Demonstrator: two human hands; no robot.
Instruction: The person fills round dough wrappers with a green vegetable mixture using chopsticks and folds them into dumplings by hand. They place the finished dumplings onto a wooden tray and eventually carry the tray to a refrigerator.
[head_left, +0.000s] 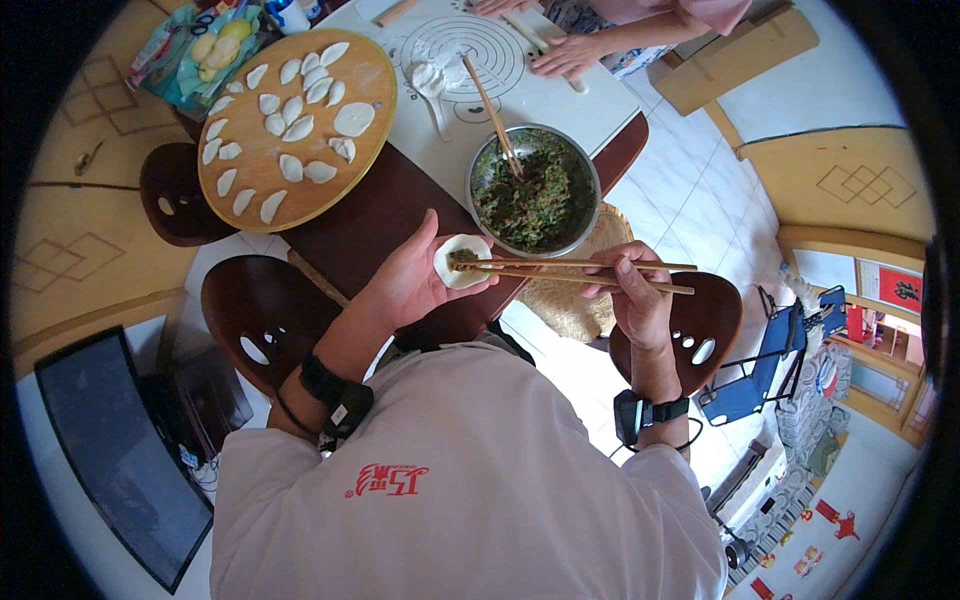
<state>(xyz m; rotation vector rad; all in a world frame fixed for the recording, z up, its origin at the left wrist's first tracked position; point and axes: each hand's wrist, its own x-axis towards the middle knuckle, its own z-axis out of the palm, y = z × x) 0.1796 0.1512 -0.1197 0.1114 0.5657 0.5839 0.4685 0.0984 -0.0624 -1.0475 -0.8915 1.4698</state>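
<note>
On the open palm and fingers of my left hand (412, 276) rests a round dumpling wrapper (472, 279) with a small mound of green filling (463, 258) on it. My right hand (637, 292) grips a pair of wooden chopsticks (555, 264), whose tips touch the filling. Just beyond my hands stands a steel bowl (472, 196) of chopped green filling, with another pair of chopsticks (491, 109) leaning in it. To the left, a round wooden board (255, 161) carries several folded dumplings (291, 168) and a flat wrapper (354, 118).
A co-worker's hands (559, 56) rest by a rolling pin (536, 41) on the white mat (615, 97). Flour and a white spoon (439, 112) lie there too. Dark chairs (262, 315) flank me, and a woven stool (562, 307) stands beneath the bowl's side.
</note>
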